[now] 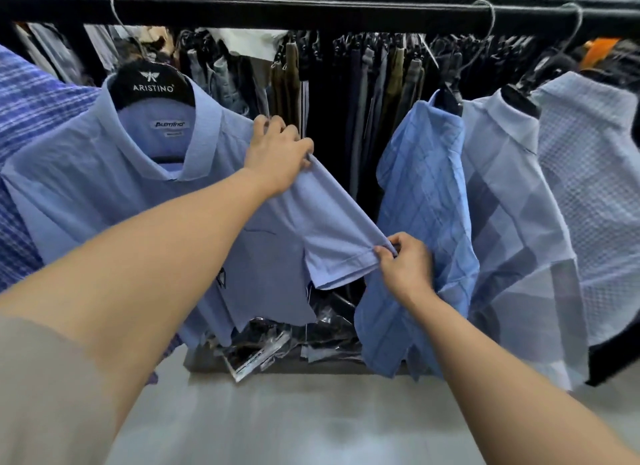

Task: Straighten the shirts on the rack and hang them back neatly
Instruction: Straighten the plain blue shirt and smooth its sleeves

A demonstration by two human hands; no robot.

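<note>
The left hand (277, 149) is clamped on the shoulder of the pale blue shirt (104, 174), which hangs from the black rail (311, 11), while the right hand (405, 267) pinches the sleeve hem (343, 270), apparently to draw the sleeve taut and flat between them
</note>
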